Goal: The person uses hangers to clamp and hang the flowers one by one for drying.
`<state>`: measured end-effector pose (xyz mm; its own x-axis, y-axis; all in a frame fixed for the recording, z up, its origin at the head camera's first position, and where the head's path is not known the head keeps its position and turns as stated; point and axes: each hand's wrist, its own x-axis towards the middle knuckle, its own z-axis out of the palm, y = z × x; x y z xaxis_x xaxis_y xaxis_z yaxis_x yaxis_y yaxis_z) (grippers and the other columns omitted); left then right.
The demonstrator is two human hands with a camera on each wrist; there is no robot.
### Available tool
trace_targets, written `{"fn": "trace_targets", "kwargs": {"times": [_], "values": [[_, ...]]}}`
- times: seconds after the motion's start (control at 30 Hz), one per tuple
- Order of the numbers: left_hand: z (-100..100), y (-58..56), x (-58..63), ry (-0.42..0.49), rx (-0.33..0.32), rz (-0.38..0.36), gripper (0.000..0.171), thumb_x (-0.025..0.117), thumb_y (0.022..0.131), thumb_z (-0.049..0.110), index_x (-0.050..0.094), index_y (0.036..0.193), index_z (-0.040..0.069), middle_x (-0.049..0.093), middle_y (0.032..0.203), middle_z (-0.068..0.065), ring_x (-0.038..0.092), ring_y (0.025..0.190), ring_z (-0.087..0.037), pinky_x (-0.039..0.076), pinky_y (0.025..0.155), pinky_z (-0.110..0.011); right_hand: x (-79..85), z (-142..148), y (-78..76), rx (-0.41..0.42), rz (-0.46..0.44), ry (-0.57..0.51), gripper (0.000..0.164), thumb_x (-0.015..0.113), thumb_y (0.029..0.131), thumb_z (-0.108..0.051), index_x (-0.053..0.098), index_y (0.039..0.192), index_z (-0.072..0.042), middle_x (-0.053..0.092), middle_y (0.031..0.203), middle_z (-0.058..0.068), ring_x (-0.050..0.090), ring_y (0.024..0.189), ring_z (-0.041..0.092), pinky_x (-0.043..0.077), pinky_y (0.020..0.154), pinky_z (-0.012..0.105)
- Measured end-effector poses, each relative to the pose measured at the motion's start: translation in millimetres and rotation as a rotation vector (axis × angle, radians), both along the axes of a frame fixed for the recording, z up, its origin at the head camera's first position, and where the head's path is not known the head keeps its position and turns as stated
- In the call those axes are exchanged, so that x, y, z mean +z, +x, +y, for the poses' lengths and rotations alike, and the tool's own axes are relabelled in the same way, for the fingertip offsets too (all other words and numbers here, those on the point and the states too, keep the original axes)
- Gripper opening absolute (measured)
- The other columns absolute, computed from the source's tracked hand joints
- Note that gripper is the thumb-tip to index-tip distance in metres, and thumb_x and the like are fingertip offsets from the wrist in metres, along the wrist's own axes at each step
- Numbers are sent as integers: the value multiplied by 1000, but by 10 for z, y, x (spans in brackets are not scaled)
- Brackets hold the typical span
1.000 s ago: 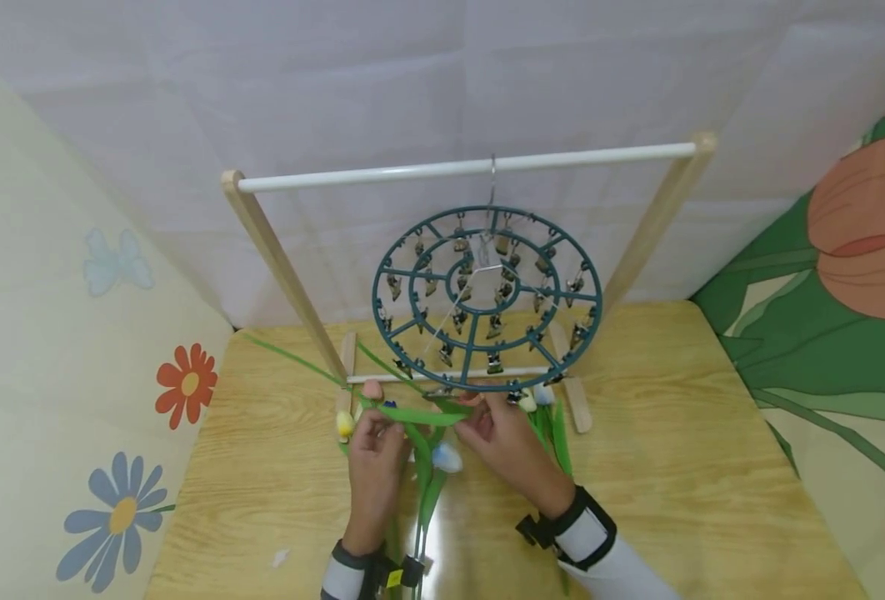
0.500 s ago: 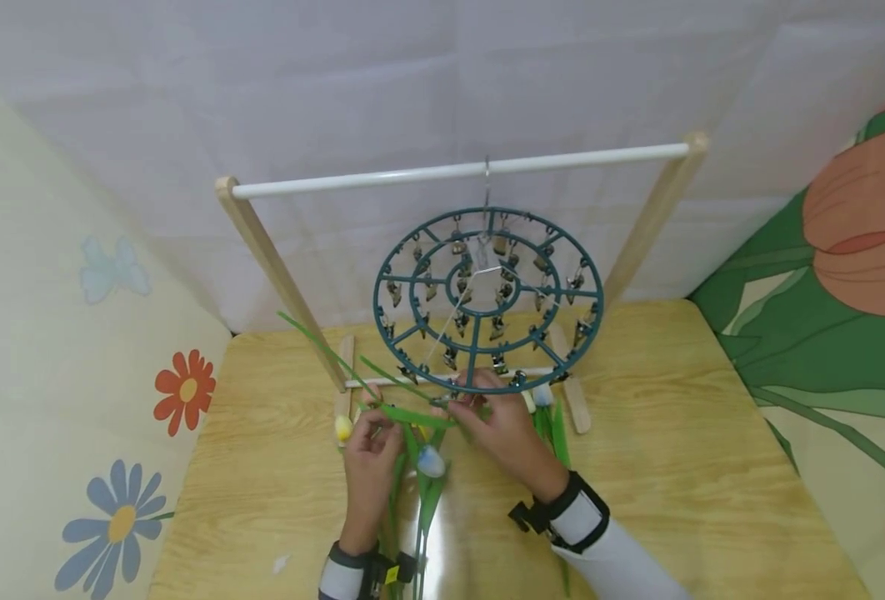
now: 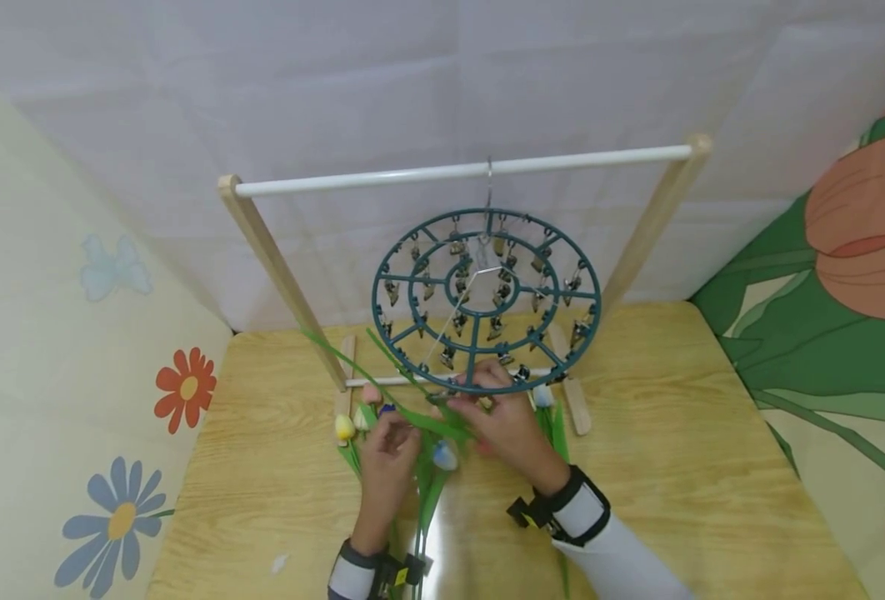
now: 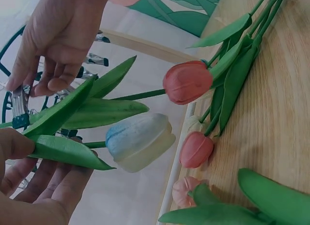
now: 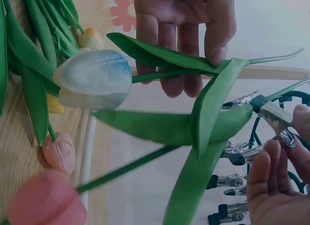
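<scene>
My left hand pinches a blue-and-white artificial tulip by its stem and green leaf, between thumb and fingers. The flower hangs head down, its stem end pointing up to the left in the head view. My right hand grips a metal clip of the round hanger. At the clip's dark tip sits the leaf base of a red tulip, which hangs beside the blue-and-white one; its stem end pokes out past the clip. The two tulips' leaves cross and touch.
The hanger, with several more clips, hangs from the white bar of a wooden-sided rack. Several tulips lie on the wooden table, including a yellow one at left and a blue-white one at right.
My left hand has shifted slightly right, and the long stem end of the tulip it holds has swung right. The right hand stays at the hanger's front edge, its fingers moving round the clip.
</scene>
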<state>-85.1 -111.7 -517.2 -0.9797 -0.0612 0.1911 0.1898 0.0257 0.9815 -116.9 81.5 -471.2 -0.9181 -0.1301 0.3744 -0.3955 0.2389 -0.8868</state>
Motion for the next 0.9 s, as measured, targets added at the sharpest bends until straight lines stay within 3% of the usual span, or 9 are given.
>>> {"fn": "trace_targets", "kwargs": {"times": [0.17,0.37,0.57,0.7,0.83,0.9], "values": [[37,12,-6,-38,-14,15,15,63,91,-11,63,105,-5,67,107,-21,71,97,-7,63,83,-24,-4,7,-23,26,-9,-1,20,78,90,-7,70,108,-7,65,99,3,62,88,11,61,74,30],[61,12,-36,-42,-13,73,18,63,88,-15,63,103,-6,68,102,-22,71,94,-7,63,80,-23,-9,10,-14,22,-41,43,29,78,90,-9,69,117,-8,68,98,2,62,83,11,59,70,29],[76,18,-24,-43,-7,89,16,63,87,-15,62,102,-8,68,102,-23,70,94,-4,63,81,-23,-76,86,91,-17,-47,222,33,81,88,-13,70,119,-8,70,91,1,61,76,5,57,64,23],[71,33,2,-34,-14,62,16,63,88,-13,62,103,-7,69,105,-24,71,95,-5,63,80,-23,-125,225,210,-14,59,347,24,80,90,-15,74,113,-10,67,85,-6,55,69,-1,52,57,18],[59,46,15,-41,-19,59,16,64,89,-13,62,103,-6,70,107,-24,71,96,-7,64,81,-25,-115,368,328,-47,193,330,5,78,89,-11,74,90,-14,56,73,-12,44,62,-5,42,51,12],[55,55,19,-34,-24,69,15,64,90,-13,62,103,-6,71,106,-25,71,97,-7,64,82,-25,-95,412,362,-115,263,295,16,80,85,-7,66,79,-13,49,66,-10,39,59,-3,36,47,12]]}}
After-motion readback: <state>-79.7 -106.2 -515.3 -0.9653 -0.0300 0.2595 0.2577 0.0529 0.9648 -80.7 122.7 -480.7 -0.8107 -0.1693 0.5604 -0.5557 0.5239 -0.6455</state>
